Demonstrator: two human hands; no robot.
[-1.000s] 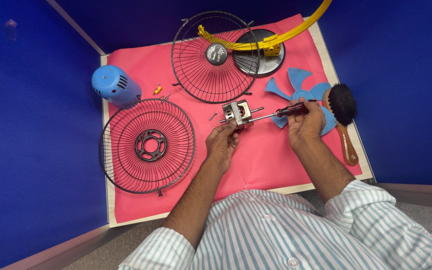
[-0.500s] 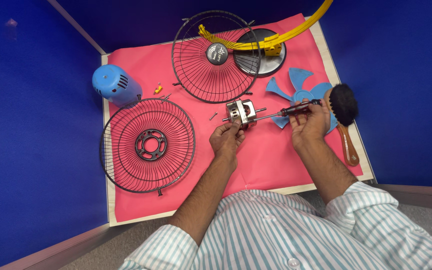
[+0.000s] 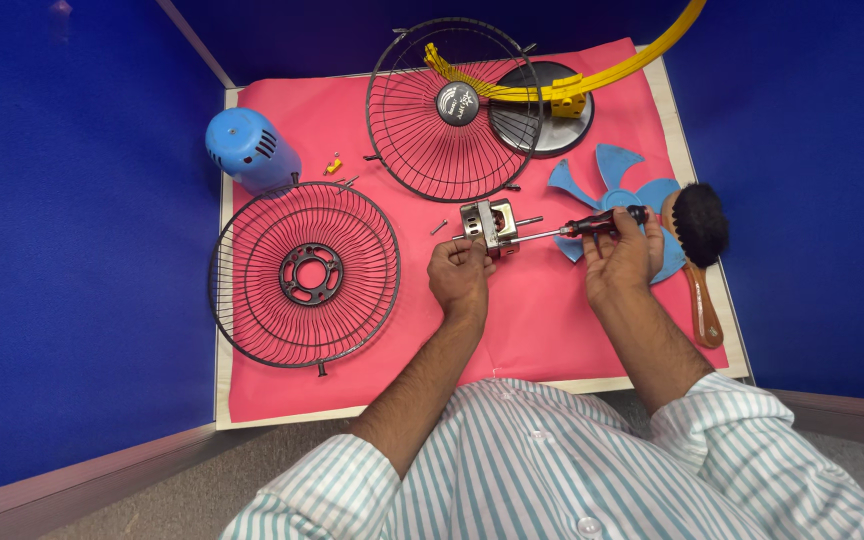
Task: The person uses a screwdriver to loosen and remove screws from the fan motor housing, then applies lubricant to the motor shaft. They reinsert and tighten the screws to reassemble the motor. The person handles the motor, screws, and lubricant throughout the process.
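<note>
Hands first, nearest the striped shirt: the left hand (image 3: 460,277) has its grip pinched on the motor (image 3: 489,224), steadying it on the pink mat (image 3: 542,330), while the right hand (image 3: 620,262) has its grip closed round the dark handle of a screwdriver (image 3: 592,224). The shaft runs level from that handle leftward into the motor's right side, tip at or against the metal frame; whether it sits in a screw head is too small to tell.

Going by that, this looks like the step of working a screw on the motor housing. The next move calls for the tip kept square to the screw and the left hand bracing the motor so it does not twist.

Left of the motor lies one wire guard (image 3: 304,275) flat on the mat, and a loose screw (image 3: 438,227) sits just beside the motor on that side. Right of the motor, the blue blade (image 3: 607,170) lies partly under the right hand, with a brush (image 3: 699,235) beyond it at the tabletop edge. Past the motor stands the second guard (image 3: 452,108), touching a yellow arm (image 3: 572,85) and a dark base (image 3: 542,125). Far left of the motor, a blue cover (image 3: 248,148).
</note>
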